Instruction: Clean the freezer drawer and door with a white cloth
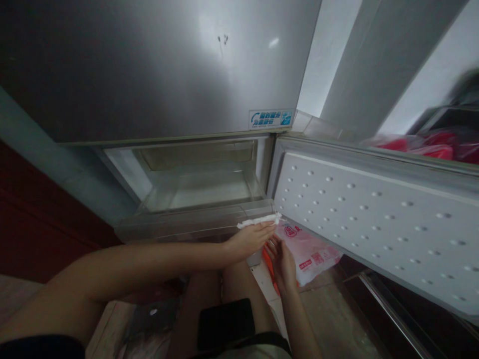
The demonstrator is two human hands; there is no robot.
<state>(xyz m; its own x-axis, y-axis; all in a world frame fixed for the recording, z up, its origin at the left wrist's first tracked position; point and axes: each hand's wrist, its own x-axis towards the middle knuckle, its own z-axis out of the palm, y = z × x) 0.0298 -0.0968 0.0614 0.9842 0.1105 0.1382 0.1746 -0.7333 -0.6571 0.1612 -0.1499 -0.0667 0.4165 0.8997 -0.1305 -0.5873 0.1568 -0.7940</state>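
My left hand (251,240) reaches across from the left. Its fingers lie extended along a folded white cloth (258,220), pressing it to the front right end of a clear plastic drawer (179,219); whether it is cloth or paper towel is hard to tell. Just below and to the right is my right hand (281,259), palm turned up and fingers loosely bent, with nothing visible in it. Behind that hand, an orange item (268,267) shows in part. The drawer sits in the lower compartment of a grey refrigerator (160,70).
The lower refrigerator door (366,214) stands swung out to the right. Below it, a white plastic bag with red print (309,249) rests near the floor. A black phone-like object (226,324) lies on my lap. Red bagged items (430,144) are behind the door.
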